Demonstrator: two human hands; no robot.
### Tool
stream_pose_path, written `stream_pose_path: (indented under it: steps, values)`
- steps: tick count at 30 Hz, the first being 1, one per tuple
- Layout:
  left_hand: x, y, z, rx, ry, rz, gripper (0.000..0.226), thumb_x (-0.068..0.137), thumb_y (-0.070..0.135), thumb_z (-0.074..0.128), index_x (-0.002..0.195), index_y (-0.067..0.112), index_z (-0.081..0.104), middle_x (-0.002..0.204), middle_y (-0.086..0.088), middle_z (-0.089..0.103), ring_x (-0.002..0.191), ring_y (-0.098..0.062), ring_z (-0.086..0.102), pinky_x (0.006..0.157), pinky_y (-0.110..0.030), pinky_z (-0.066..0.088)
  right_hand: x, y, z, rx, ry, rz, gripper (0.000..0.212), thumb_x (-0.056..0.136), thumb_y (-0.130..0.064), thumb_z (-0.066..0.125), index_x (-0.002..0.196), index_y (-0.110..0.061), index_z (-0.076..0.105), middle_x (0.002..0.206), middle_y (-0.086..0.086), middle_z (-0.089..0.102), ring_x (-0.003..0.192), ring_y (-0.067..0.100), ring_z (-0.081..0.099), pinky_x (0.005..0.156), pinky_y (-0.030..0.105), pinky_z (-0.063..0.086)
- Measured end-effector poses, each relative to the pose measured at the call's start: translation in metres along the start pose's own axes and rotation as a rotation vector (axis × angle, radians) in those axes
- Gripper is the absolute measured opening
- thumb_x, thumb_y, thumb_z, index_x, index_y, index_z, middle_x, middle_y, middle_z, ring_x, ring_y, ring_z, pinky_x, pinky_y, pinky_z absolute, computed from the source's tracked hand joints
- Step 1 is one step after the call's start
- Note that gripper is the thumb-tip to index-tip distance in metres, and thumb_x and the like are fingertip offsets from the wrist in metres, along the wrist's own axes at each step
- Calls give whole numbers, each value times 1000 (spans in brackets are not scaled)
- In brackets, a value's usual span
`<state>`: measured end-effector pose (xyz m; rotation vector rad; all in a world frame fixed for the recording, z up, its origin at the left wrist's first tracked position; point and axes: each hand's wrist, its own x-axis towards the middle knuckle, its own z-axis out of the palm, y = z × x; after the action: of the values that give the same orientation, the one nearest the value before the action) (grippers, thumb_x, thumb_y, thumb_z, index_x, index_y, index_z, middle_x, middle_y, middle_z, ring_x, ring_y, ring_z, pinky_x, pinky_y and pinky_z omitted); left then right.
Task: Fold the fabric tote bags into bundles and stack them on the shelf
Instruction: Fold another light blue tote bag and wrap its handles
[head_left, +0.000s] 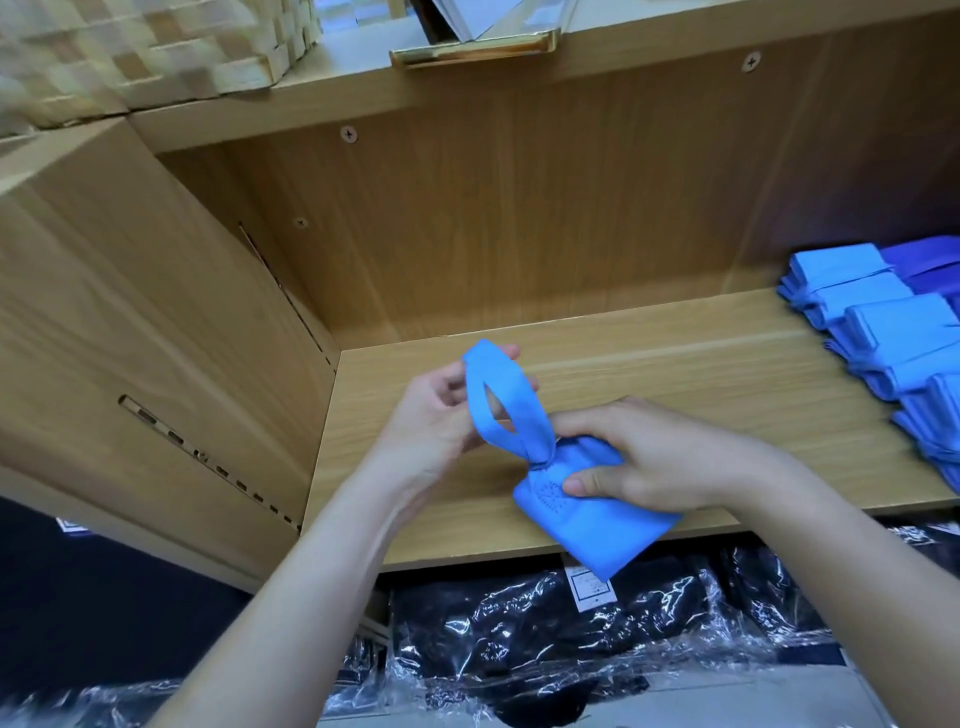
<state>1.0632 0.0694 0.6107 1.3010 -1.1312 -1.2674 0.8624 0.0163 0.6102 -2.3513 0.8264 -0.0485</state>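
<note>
A folded light blue tote bag (597, 525) lies at the front edge of the wooden shelf (675, 364), partly overhanging it. My right hand (654, 457) pinches the folded body, thumb on top near a dotted print. The bag's handle loops (501, 400) stick up to the left, and my left hand (436, 415) holds them with fingers curled through the loops. At the right end of the shelf stand rows of finished blue bundles (883, 332), with darker blue ones (930, 265) behind them.
A wooden side panel (156, 338) walls the shelf on the left. A woven basket (130, 47) and a gold-coloured frame (472, 49) sit on the board above. Black items wrapped in clear plastic (571, 634) fill the level below.
</note>
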Motion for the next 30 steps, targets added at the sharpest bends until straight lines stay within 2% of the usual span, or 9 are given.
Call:
stream_pose_path:
  steps: [3,6,9,12,17,20,25,28,30]
  values:
    - [-7,4,-21,194,116,16,25,77,-7,72,87,16,74,82,-4,75,77,-11,68,75,-25,54,-5,8,-5,-220,64,78,27,88,-41,61,114,-41,52,86,-12,60,84,18,55,73,34,45]
    - [-24,30,-30,580,320,437,38,78,-15,64,95,19,72,97,1,72,92,-10,66,80,-19,50,-8,5,-13,-370,62,130,26,88,-42,58,113,-37,54,88,-9,58,81,20,52,67,31,41]
    - [-46,56,2,1100,-16,933,34,82,5,67,116,7,66,121,-9,62,116,-25,57,100,-34,44,-6,-1,-16,-482,16,153,20,90,-40,57,103,-26,54,95,-1,61,85,26,55,66,30,37]
    - [-47,45,35,1603,-261,1101,40,100,11,30,133,13,54,137,-9,54,132,-25,46,112,-44,33,-8,-12,-18,-546,-51,143,16,91,-32,50,102,-22,57,100,3,64,89,27,57,64,29,36]
    - [-16,29,15,1836,-272,946,48,90,1,17,110,13,58,76,-4,60,71,-27,62,106,-45,43,-13,-5,-25,-432,-174,115,16,87,-37,65,99,-35,54,87,-7,59,87,20,55,73,32,43]
    - [-9,32,-2,1659,-528,746,19,75,15,38,78,17,57,66,2,53,65,-26,57,61,-31,54,-16,8,-29,-280,-199,107,31,86,-36,66,111,-45,51,98,-9,62,91,18,55,83,37,47]
    - [-36,46,10,954,-740,403,22,77,26,76,69,12,62,73,-4,61,77,-26,60,79,-41,50,-17,22,-27,137,-252,21,32,87,-22,70,111,-40,57,109,-12,62,99,14,58,88,35,49]
    - [-33,58,9,517,-898,37,12,83,19,67,85,8,67,66,-3,66,57,-18,57,68,-31,52,-17,19,-22,358,-331,-33,35,88,-16,70,114,-34,57,107,-8,66,96,20,64,80,39,53]
    - [-26,62,1,87,-908,-142,40,77,5,52,115,0,63,94,-13,72,58,-17,63,66,-29,51,-21,20,-20,491,-355,-46,44,85,-13,71,117,-39,54,109,-12,67,96,12,66,81,32,55]
